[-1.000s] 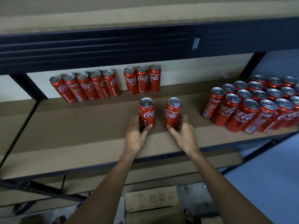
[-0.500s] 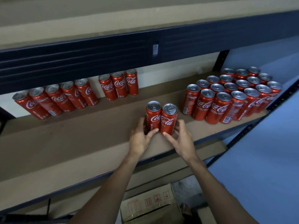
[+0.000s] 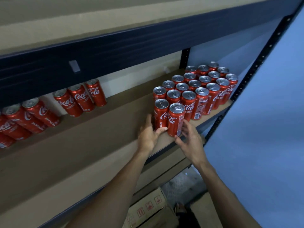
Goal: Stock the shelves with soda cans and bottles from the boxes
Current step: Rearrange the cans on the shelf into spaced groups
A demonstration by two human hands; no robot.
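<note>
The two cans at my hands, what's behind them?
A packed block of upright red cans on the shelf. The front pair hides the nearest ones' lower halves.

Bare left hand [image 3: 148,134] and right hand [image 3: 191,142] on long, bare forearms.

Brown board shelf [image 3: 98,137], block of upright red cans [image 3: 202,89] at its right end, pair of cans [image 3: 169,119] at the near edge touching that block, row of cans [image 3: 79,99] along the far left
</note>
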